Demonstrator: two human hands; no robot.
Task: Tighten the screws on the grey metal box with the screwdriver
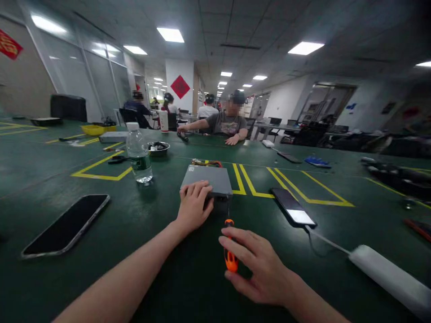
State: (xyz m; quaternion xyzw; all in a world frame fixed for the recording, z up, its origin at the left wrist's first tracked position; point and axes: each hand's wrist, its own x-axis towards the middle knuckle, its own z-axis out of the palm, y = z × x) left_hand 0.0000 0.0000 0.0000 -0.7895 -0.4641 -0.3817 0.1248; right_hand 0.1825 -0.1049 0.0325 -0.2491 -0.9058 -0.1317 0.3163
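Screwdriver (231, 264), gripped by right hand (264, 264), perhaps loosely; left hand (193, 207), open, on grey box (217, 177)

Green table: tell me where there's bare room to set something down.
The tabletop shows bare between the black phone, the water bottle and the left hand; another patch lies right of the lit phone, beyond the white block. Crowded: around the grey box, with the right hand and orange screwdriver close, and beside the metal bowl.

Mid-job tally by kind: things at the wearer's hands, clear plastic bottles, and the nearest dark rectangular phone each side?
Flat grey metal boxes: 1
Orange-handled screwdrivers: 1
Clear plastic bottles: 1
Dark rectangular phones: 2
Total: 5
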